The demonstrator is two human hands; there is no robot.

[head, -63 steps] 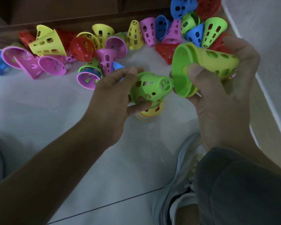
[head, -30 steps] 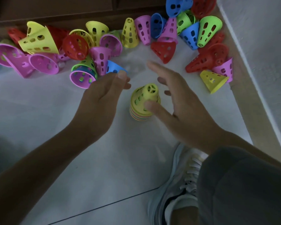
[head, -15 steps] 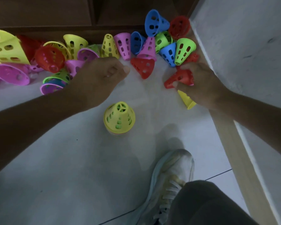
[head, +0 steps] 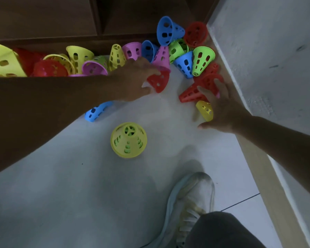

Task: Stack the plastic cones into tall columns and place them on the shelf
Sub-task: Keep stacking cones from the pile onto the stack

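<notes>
Left hand grasps red perforated plastic cone far centre; right hand spread, touching red cone by wall. Yellow-topped stack near. Cones look light, stiff; grip the rim.

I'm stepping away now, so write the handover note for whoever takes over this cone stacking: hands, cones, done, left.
Left hand: grips a red cone lying on the floor.
Right hand: fingers spread over a red cone on its side and a yellow cone by the wall; no grip yet.
Stack: short, yellow on top, stands upright on the floor in front of the shoe.
Loose cones: many, mixed colours, piled along the wooden shelf unit.
Done: one stack started.
Left: add the remaining cones, build tall columns, put them on the shelf.
</notes>
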